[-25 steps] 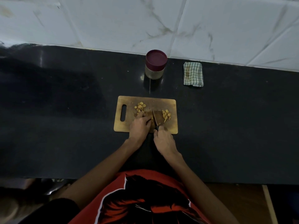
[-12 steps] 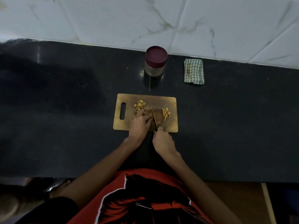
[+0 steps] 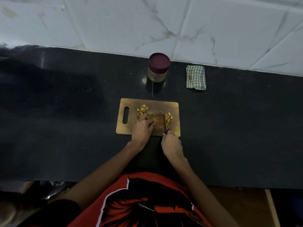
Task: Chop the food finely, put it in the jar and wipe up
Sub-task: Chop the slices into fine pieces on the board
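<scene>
A wooden cutting board [image 3: 131, 128] lies on the black counter in front of me. Yellow slices [image 3: 143, 109] sit at its back left, and a small heap of chopped bits [image 3: 169, 117] lies at its right. My left hand [image 3: 142, 128] pinches a yellow piece [image 3: 154, 120] against the board. My right hand [image 3: 171, 145] grips the handle of a knife [image 3: 165, 121], whose blade stands just left of the chopped heap. Behind the board stands a jar [image 3: 158, 67] with a maroon lid on. A folded green checked cloth [image 3: 195, 77] lies to the jar's right.
The black counter [image 3: 65, 112] stretches wide to both sides and ends at a white marble-tiled wall [image 3: 147, 22] behind the jar. Its front edge runs just before my red shirt.
The knife blade has moved to the right, away from my left hand and up against the chopped heap. My left hand stays on the piece.
</scene>
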